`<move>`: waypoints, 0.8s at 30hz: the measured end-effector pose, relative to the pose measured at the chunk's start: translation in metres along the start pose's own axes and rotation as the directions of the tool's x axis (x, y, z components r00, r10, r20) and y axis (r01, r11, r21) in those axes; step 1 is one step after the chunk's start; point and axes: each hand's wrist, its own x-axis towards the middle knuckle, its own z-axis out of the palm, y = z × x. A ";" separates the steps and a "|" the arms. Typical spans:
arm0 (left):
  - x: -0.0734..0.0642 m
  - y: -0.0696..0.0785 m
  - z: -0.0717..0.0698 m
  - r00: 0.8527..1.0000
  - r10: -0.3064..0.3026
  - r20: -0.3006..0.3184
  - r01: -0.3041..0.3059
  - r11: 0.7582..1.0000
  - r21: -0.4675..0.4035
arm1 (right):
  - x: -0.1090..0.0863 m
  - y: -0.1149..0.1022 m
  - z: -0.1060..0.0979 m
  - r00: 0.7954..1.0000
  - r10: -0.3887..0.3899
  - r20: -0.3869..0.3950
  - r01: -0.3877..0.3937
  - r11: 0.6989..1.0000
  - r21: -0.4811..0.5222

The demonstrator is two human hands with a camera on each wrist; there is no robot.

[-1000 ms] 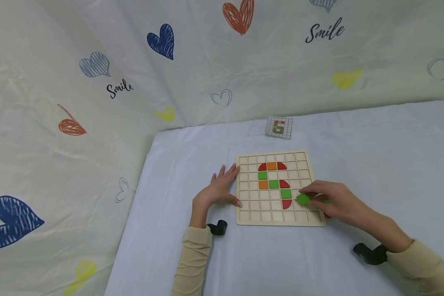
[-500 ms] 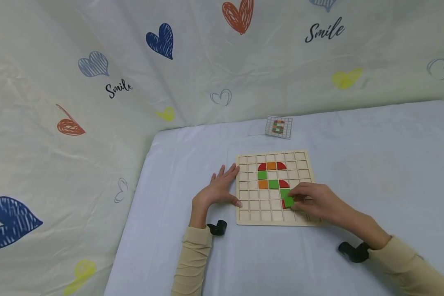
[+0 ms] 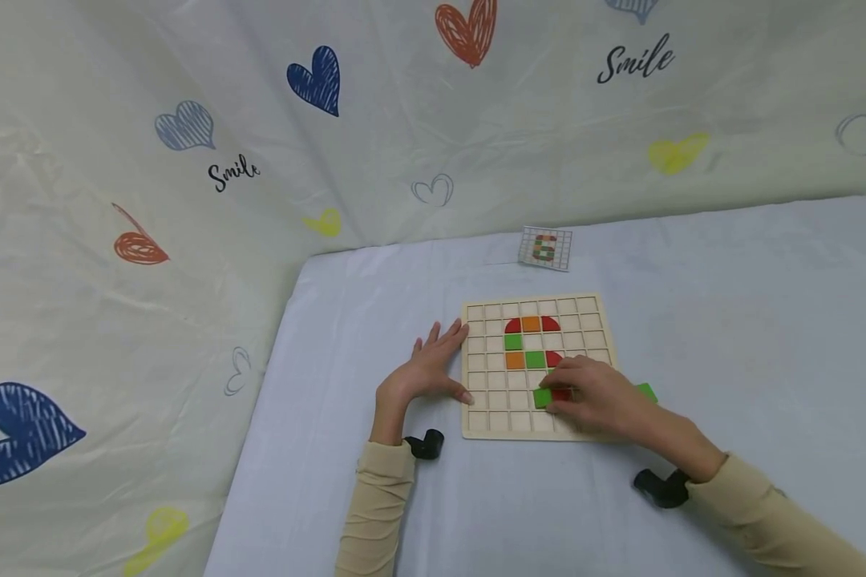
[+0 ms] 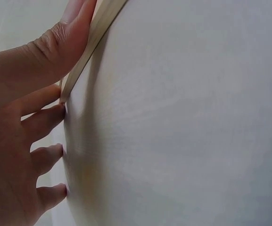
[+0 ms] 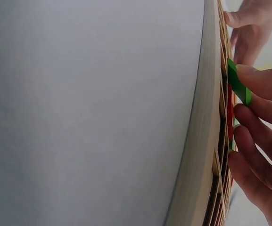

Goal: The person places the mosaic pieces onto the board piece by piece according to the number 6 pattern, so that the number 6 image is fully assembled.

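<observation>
A wooden grid board (image 3: 487, 421) lies on the white cloth, with red, orange and green tiles set in some of its cells. My right hand (image 3: 595, 393) pinches a green square tile (image 3: 542, 398) between thumb and fingers, over the cell just left of a red rounded tile (image 3: 560, 395) in the lower part. In the right wrist view this green tile (image 5: 238, 84) is tilted, one edge down at the grid. My left hand (image 3: 427, 373) rests with fingers spread at the board's left edge; the left wrist view shows the thumb (image 4: 55, 49) against the board's side (image 4: 95, 40).
Behind the board lies a small card (image 3: 544, 248) printed with a coloured pattern on a grid. Another green tile (image 3: 647, 392) shows beside the right forearm, at the board's right. A cloth with printed hearts (image 3: 313, 80) hangs behind the table.
My right hand has carried the green tile leftward across the board, past the lower red tile. The green tile at the right has come into fuller view. My left hand has stayed put.
</observation>
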 end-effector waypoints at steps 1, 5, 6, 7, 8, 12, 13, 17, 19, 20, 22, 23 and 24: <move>0.000 0.000 0.000 1.000 -0.001 0.001 0.001 1.000 -0.001 | 0.000 -0.001 0.001 1.000 0.007 0.003 -0.007 1.000 -0.010; 0.000 0.002 0.000 1.000 -0.004 -0.001 0.004 1.000 0.001 | 0.001 -0.005 0.003 1.000 0.024 -0.003 -0.024 0.999 -0.032; 0.000 0.002 0.000 1.000 -0.005 0.000 0.005 1.000 0.001 | 0.001 -0.006 0.003 1.000 0.025 -0.005 -0.025 0.999 -0.038; 0.000 0.002 0.000 1.000 -0.004 -0.001 0.004 1.000 -0.001 | 0.001 -0.006 0.004 1.000 0.028 -0.005 -0.028 0.999 -0.043; 0.000 0.002 0.000 1.000 -0.004 -0.001 0.004 1.000 -0.002 | 0.001 -0.007 0.004 1.000 0.029 -0.004 -0.029 0.998 -0.048; -0.001 0.002 0.000 1.000 -0.005 0.000 0.005 1.000 -0.007 | 0.000 -0.007 0.005 1.000 0.025 -0.003 -0.025 0.997 -0.075; -0.001 0.002 0.000 1.000 -0.006 0.000 0.006 1.000 -0.009 | 0.000 -0.007 0.005 1.000 0.019 -0.006 -0.019 0.996 -0.081; 0.000 0.001 0.000 1.000 -0.004 -0.004 0.004 1.000 -0.001 | -0.002 -0.005 0.002 0.999 -0.008 -0.042 0.004 0.995 -0.104; 0.000 0.001 0.000 1.000 0.000 -0.004 0.000 1.000 0.001 | -0.004 -0.003 -0.001 0.998 -0.018 -0.059 0.012 0.994 -0.109; 0.000 0.000 0.000 1.000 0.002 -0.005 -0.002 1.000 0.003 | -0.006 -0.001 -0.002 0.998 -0.022 -0.066 0.015 0.994 -0.106; 0.000 0.000 0.000 1.000 0.002 -0.002 -0.002 1.000 0.000 | -0.009 0.001 -0.005 0.997 -0.018 -0.072 0.011 0.995 -0.101; 0.000 0.000 0.000 1.000 0.002 -0.002 -0.002 1.000 -0.001 | -0.011 0.003 -0.007 0.997 -0.017 -0.074 0.009 0.995 -0.100; 0.000 0.000 0.000 1.000 0.002 -0.002 -0.002 1.000 -0.002 | -0.013 0.005 -0.008 0.997 -0.016 -0.074 0.009 0.995 -0.096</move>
